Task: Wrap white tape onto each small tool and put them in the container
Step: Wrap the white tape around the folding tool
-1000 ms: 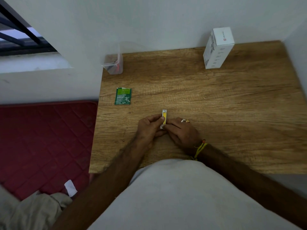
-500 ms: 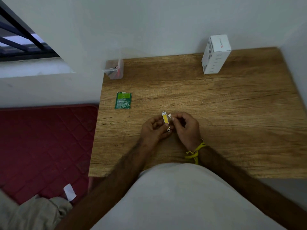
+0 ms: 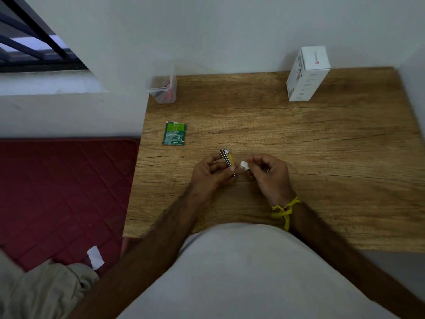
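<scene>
Two hands: above the wooden table (image 3: 322,157)
Left hand (image 3: 210,173): pinches nail clipper (image 3: 227,157)
Right hand (image 3: 271,173): pinches white tape piece (image 3: 244,165), just beside clipper

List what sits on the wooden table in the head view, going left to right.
Clear container → green packet → left hand holding the nail clipper → white tape piece pinched by the right hand → white box.

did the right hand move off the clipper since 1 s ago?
Yes. The right hand, pinching white tape, has drawn rightward from the nail clipper; a gap shows, where before they touched.
</scene>
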The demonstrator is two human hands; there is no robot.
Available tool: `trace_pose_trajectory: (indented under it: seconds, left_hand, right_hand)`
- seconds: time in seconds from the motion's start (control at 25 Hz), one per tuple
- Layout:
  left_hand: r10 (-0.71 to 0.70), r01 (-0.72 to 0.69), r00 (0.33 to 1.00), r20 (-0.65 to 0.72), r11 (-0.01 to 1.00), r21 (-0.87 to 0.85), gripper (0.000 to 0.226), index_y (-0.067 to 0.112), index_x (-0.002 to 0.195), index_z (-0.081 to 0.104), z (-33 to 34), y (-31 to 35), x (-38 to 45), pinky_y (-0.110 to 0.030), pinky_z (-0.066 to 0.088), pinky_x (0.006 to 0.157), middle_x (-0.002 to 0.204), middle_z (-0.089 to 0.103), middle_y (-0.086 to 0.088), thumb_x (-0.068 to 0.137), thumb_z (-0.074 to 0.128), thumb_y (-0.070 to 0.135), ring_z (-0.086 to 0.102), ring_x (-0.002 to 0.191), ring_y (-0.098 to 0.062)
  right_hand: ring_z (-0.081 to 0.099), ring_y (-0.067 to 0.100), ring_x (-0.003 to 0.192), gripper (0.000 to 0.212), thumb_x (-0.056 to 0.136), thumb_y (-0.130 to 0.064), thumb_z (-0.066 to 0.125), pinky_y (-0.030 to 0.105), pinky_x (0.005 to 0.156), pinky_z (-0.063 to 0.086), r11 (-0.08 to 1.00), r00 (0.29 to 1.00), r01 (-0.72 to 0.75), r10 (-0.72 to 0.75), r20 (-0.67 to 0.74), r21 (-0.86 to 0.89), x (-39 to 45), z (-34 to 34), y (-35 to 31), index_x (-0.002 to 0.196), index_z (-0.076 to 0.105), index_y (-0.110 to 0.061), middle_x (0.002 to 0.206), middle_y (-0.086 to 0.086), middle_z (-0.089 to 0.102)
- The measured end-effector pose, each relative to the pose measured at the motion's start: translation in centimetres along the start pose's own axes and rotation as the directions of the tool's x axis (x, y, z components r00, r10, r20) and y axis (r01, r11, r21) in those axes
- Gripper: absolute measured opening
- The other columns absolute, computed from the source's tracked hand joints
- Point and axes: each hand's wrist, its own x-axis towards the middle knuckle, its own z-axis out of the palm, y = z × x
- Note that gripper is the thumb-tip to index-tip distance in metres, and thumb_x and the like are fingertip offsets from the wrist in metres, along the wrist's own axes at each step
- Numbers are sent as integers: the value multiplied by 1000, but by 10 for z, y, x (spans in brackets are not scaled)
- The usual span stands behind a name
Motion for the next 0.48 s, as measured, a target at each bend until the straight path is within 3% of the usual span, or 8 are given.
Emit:
trace_pose_trajectory:
  seconds: [0.12, 0.28, 0.48]
  left_hand:
    - [3, -2, 1000, 29, 999, -39, 38, 7, 122, 63, -5, -3, 0, -34, 61, 78, 108, 73, -19, 86, 69, -5, 73, 98, -26]
    - [13, -11, 999, 32, 998, -67, 20, 8, 105, 70, -10, -7, 1, -32, 60, 78, 105, 74, -14, 88, 68, -1, 72, 101, -27]
    - [26, -27, 999, 23, 999, 42, 20, 6, 103, 71, -11, -5, -1, -27, 60, 76, 97, 76, -9, 86, 70, -4, 73, 95, -21]
  right_hand:
    - [68, 8, 91, 17, 89, -1, 66, 22, 82, 54, 976, 987, 106, -80, 137, -190, -2, -4, -1, 98, 77, -10, 95, 1, 73]
    - [68, 6, 85, 12, 84, -16, 77, 20, 75, 54, 972, 960, 135, -81, 268, -190, -4, -3, -2, 96, 78, -11, 89, -1, 72]
    - [69, 12, 86, 12, 83, -17, 78, 29, 78, 57, 969, 941, 123, -45, 335, -215, -1, -4, 2, 94, 77, -10, 88, 1, 73]
